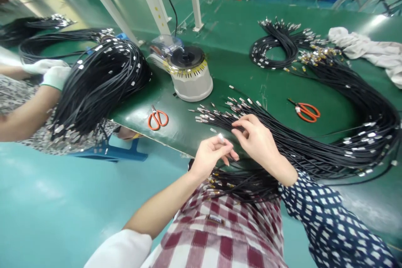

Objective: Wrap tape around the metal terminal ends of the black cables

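My left hand [214, 154] is closed in a pinch on the end of a black cable, with a small white tip [221, 137] sticking up past the fingers. Just to its right, my right hand [256, 139] curls over the cable bundle [282, 127], thumb and forefinger close together; anything between them is too small to make out. This bundle of black cables has pale tagged ends pointing left. More black cables [248, 182] lie across my lap, against a red-and-white checked apron [220, 234].
Beyond my hands stands a round white label dispenser [193, 86]. Orange-handled scissors [158, 119] lie left, and orange-handled snips [306, 111] right. Coiled cables [273, 52] and a white cloth [361, 46] are farther back. At left, a co-worker's gloved hands [52, 73] touch another cable bundle [103, 79].
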The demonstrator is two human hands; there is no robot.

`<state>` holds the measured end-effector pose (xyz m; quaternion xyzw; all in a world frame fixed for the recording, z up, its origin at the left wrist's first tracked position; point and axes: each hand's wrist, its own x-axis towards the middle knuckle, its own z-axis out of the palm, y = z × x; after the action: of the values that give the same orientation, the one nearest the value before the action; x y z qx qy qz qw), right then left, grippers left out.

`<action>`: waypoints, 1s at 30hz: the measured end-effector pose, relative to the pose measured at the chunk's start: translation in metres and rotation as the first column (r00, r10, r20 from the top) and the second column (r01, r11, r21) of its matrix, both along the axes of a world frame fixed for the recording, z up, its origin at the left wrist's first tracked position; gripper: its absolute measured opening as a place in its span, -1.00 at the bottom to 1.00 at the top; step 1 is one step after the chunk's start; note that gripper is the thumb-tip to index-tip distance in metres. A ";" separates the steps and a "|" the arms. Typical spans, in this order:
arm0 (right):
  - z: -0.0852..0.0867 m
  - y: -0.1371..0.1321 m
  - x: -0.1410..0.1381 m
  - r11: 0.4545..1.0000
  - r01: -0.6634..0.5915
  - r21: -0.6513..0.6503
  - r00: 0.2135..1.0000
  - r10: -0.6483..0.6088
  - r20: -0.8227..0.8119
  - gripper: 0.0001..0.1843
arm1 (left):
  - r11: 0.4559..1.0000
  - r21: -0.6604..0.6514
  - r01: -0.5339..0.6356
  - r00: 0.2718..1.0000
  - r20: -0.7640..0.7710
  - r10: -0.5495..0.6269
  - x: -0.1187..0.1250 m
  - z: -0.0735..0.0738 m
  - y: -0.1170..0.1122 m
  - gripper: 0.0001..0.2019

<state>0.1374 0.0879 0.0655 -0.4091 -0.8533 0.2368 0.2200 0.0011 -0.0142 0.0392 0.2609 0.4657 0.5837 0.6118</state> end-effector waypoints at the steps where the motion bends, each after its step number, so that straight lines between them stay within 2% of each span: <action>1: 0.003 0.005 -0.006 1.000 -0.004 0.007 1.000 0.004 0.012 -0.82 | 1.000 0.001 0.001 1.000 0.007 -0.001 0.000 -0.001 0.000 -0.70; 3: 0.008 0.020 -0.023 0.999 -0.031 -0.026 0.999 0.030 -0.045 -0.83 | 1.000 0.014 0.000 1.000 0.025 0.000 -0.001 -0.003 0.001 -0.62; 5: 0.015 0.043 -0.047 0.992 -0.064 -0.108 0.981 0.043 -0.191 -0.83 | 0.999 0.031 -0.010 1.000 0.025 0.009 -0.002 -0.007 0.002 -0.57; 7: 0.025 0.069 -0.075 0.977 -0.074 -0.202 0.942 0.001 -0.336 -0.79 | 0.999 0.037 -0.038 0.999 -0.017 0.039 -0.004 -0.013 0.002 -0.56; 9: 0.035 0.096 -0.103 0.964 -0.039 -0.263 0.912 -0.073 -0.403 -0.74 | 0.998 0.032 -0.062 0.996 -0.063 0.064 -0.007 -0.019 0.002 -0.54; 13: 0.051 0.146 -0.144 0.956 0.073 -0.283 0.907 -0.182 -0.379 -0.69 | 0.999 0.013 -0.049 0.996 -0.070 0.050 -0.009 -0.028 -0.001 -0.51; 17: 0.058 0.179 -0.166 0.928 0.104 -0.358 0.940 -0.210 -0.270 -0.53 | 0.999 0.004 -0.035 0.998 -0.049 0.035 -0.010 -0.034 0.000 -0.51; 19: 0.059 0.187 -0.173 0.919 0.105 -0.379 0.955 -0.200 -0.219 -0.53 | 0.999 0.002 -0.033 0.999 -0.039 0.033 -0.010 -0.035 0.001 -0.52; 21: 0.060 0.189 -0.177 0.924 0.117 -0.365 0.964 -0.194 -0.181 -0.64 | 1.000 0.002 -0.030 0.999 -0.030 0.030 -0.010 -0.036 0.001 -0.51; 25: 0.065 0.181 -0.176 0.956 0.159 -0.247 0.970 -0.198 -0.142 -0.82 | 1.000 0.007 -0.022 1.000 -0.022 0.022 -0.012 -0.036 0.001 -0.50; 28: 0.073 0.169 -0.172 0.976 0.189 -0.104 0.963 -0.205 -0.175 -0.80 | 1.000 0.010 -0.015 1.000 -0.025 0.015 -0.012 -0.036 0.000 -0.51; 30: 0.075 0.166 -0.170 0.980 0.193 -0.056 0.960 -0.200 -0.197 -0.73 | 1.000 0.014 -0.011 0.999 -0.033 0.012 -0.012 -0.037 0.000 -0.51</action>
<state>-0.0326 0.2538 0.1403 -0.4698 -0.7774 0.2695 0.3200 -0.0114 -0.0142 0.0025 0.2720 0.4735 0.5859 0.5988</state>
